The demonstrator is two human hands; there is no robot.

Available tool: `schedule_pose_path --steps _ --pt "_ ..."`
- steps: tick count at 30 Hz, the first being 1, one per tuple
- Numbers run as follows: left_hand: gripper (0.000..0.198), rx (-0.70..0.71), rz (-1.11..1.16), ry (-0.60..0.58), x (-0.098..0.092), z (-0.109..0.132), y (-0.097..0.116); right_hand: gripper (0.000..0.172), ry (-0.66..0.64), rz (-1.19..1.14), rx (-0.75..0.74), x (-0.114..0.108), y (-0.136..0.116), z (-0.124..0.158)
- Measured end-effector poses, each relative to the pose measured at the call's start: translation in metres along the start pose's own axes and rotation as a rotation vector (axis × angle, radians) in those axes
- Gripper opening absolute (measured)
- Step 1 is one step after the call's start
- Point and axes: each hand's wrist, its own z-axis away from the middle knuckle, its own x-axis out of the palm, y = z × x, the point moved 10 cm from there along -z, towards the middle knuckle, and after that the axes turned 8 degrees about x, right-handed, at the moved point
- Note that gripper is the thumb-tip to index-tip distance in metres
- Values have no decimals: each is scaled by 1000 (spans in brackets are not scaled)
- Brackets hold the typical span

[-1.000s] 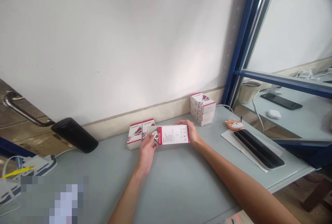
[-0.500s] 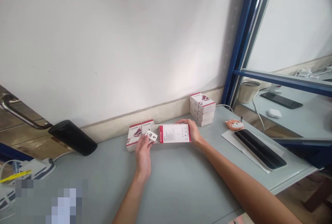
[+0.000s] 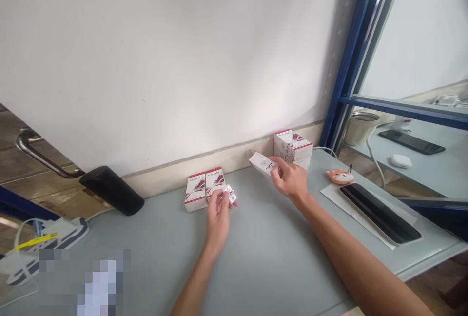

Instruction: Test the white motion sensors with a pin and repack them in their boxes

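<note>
My left hand (image 3: pixel 217 216) is closed on a small white plastic piece (image 3: pixel 230 194) with dark openings, pinched between thumb and fingers above the table. To the right, my right hand (image 3: pixel 291 178) grips a white carton (image 3: pixel 260 163) with small dark print. The carton is tilted, and a flap appears to stick out at its left end. Just behind my left hand, two white-and-red cartons (image 3: pixel 196 188) lie side by side. Beyond my right hand, more such cartons (image 3: pixel 293 144) are stacked against the wall, partly hidden by that hand.
On the grey table (image 3: pixel 263 257) lie a black cylindrical object (image 3: pixel 111 190) at left and a dark slab-like device (image 3: pixel 380 213) on paper at right. Near it sits an orange animal-faced item (image 3: pixel 340 176). A mirror (image 3: pixel 413 160) in a blue frame rises at the right edge.
The carton in my right hand has turned from lying lengthwise to being tilted, and has moved right, away from my left hand. The white piece has stayed in my left hand. The view has shifted slightly.
</note>
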Motion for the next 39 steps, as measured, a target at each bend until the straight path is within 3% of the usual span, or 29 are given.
schedule_pose_path --steps 9,21,27,34,39 --pt "46 -22 -28 -7 1 -2 -11 39 -10 173 -1 3 -6 -3" --pt "42 67 -160 109 -23 -4 -7 38 -116 27 131 9 11 -8" --pt "39 107 -257 -29 -11 -3 -9 44 -150 -213 197 14 21 -11" --pt "14 217 -496 -271 11 5 2 51 -176 -485 267 21 32 -17" --pt "15 236 -601 -321 14 6 0 55 -287 -563 264 25 27 -18"
